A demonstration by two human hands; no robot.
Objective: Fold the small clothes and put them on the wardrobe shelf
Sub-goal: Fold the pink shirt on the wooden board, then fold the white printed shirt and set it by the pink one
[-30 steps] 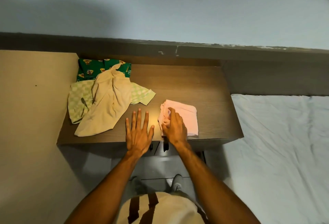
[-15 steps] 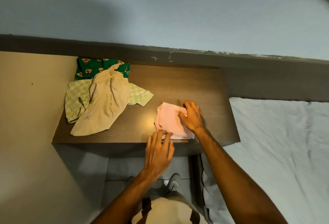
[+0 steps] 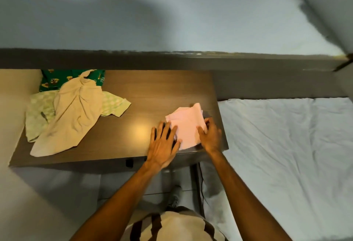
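Both hands, left hand (image 3: 163, 144) flat and right hand (image 3: 211, 136) cupping its edge, bracket the folded pink garment (image 3: 186, 126) at the table (image 3: 152, 91) corner, where a careless lift could undo the fold.

Folded cloth (image 3: 186, 126) on desk (image 3: 152, 95) R front, btwn both hands; unfolded clothes pile (image 3: 72, 110) L; bed (image 3: 286, 154) R.

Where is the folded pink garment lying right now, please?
In the head view, the pink garment lies at the table's near right corner, between the left hand and right hand.
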